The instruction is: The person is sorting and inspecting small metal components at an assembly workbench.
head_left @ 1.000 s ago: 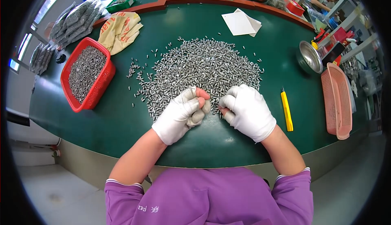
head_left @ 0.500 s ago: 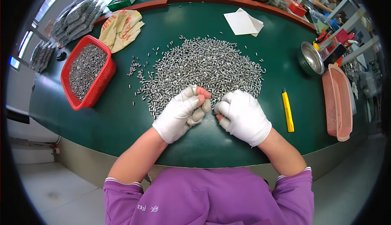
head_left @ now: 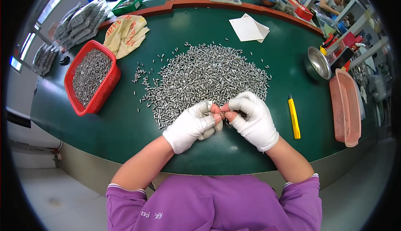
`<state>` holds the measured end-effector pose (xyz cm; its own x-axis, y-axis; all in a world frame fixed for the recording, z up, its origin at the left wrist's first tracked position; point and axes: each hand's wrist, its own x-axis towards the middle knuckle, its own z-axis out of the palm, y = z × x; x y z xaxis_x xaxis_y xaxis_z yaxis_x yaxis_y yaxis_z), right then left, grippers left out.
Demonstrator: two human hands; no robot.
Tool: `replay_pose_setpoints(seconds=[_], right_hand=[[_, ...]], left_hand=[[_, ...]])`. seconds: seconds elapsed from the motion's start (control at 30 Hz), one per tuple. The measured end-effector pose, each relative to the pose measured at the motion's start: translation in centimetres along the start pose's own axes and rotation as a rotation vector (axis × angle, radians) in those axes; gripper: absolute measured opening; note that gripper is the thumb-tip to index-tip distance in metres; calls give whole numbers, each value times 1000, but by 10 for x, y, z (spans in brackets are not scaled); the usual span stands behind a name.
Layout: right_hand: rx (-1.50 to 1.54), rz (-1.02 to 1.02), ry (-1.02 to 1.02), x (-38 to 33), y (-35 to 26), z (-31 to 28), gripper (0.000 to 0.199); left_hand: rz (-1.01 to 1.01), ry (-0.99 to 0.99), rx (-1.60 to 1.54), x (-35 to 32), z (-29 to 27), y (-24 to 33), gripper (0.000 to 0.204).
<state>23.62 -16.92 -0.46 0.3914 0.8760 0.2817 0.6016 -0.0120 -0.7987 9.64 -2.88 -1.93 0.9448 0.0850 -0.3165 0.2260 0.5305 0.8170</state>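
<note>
A wide heap of small silvery metal pins (head_left: 209, 70) with tapered ends is spread over the green table. At its near edge my two hands meet, both in white gloves with bare thumb and finger tips. My left hand (head_left: 194, 124) is closed in a pinch, its other fingers curled under. From the other side my right hand (head_left: 252, 120) pinches too, its thumb and forefinger tips touching those of the left. Whatever lies between the fingertips is too small and too covered to make out.
On the left stands a red basket (head_left: 92, 77) full of similar pins, beside a crumpled beige cloth bag (head_left: 125, 35). A yellow cutter knife (head_left: 294, 118), a metal bowl (head_left: 318, 63) and a pink basket (head_left: 346, 110) lie to the right. White cards (head_left: 247, 27) rest beyond the heap.
My right hand has turned, its thumb and forefinger now stretched toward the left hand. The gap between the hands has closed and their fingertips meet.
</note>
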Motion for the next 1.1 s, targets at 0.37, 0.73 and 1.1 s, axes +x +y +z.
replay_pose_setpoints(seconds=[0.37, 0.73, 1.1], right_hand=[[-329, -346, 136, 3, 3, -1, 22], [-462, -374, 87, 2, -2, -7, 15], [-483, -290, 88, 5, -1, -9, 11]], left_hand=[[-2, 16, 14, 1, 0, -1, 11], [24, 83, 57, 0, 3, -1, 17], [140, 6, -115, 0, -6, 2, 27]])
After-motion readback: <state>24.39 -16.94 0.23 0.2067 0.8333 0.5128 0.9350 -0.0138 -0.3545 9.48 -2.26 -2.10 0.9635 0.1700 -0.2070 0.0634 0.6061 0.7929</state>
